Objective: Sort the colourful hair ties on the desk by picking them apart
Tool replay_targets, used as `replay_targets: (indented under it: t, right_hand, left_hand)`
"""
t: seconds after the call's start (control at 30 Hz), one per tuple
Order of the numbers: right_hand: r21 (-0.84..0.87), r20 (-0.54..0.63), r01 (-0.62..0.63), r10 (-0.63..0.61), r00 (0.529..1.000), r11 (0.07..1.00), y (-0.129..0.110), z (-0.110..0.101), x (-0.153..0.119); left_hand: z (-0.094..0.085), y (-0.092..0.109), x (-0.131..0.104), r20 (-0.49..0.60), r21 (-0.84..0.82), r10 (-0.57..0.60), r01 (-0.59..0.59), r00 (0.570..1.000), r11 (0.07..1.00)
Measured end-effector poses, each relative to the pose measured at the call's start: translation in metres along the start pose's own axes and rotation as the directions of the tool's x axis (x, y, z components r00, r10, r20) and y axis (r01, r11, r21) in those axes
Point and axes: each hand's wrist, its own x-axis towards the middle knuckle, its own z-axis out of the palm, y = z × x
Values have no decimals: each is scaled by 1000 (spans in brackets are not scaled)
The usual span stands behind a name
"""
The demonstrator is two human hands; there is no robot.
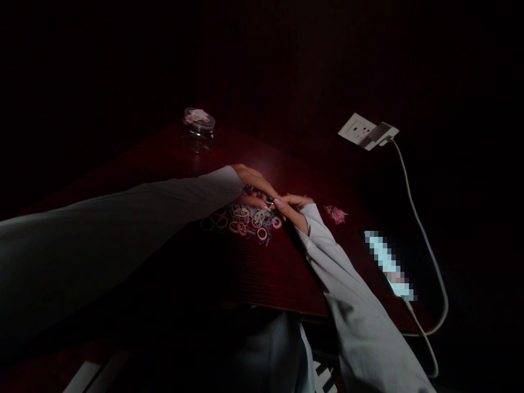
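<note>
On the dark red table (262,273) lies a pile of small coloured hair ties (241,218), in green, yellow, orange, pink and blue. My left hand (256,183) reaches over the back of the pile, its fingers bent around something small and dark that I cannot make out. My right hand (292,207) meets it at the pile's right side, thumb and fingers pinched together at the left fingertips. A small shiny spot shows between the fingertips. Part of the pile is hidden under my left hand and sleeve.
A clear round jar (199,131) with a pink-decorated lid stands at the back left. A pink bundle (335,214) lies right of my right hand. Farther right are a lit phone (388,265), its white cable (426,240) and a wall socket (356,130).
</note>
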Motion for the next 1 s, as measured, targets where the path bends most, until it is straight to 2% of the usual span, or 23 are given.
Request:
replay_targets:
  t: [0.2, 0.37, 0.5, 0.67, 0.83, 1.0]
  right_hand:
    - [-17, 7, 14, -14, 1000, 1000, -1, 0, 0]
    - [-1, 12, -12, 12, 1000, 1000, -9, 1, -3]
    - [0, 38, -46, 46, 998, 999, -15, 2, -6]
    - [21, 51, -53, 52, 997, 998, -16, 4, -5]
    - [9, 37, -43, 42, 998, 999, -17, 4, -4]
    - [28, 18, -13, 12, 1000, 1000, -14, 4, -3]
  left_hand:
    - [0, 3, -1, -64, -10, -22, 21, 998, 1000]
    - [6, 2, -4, -35, -17, -89, 88, 995, 996]
    - [7, 3, -5, -31, 95, -171, 173, 985, 980]
    - [9, 11, -4, 32, 264, -131, 118, 991, 957]
    - [12, 15, -4, 54, 296, -88, 68, 995, 953]
    - [12, 14, -3, 32, 262, -96, 84, 995, 961]
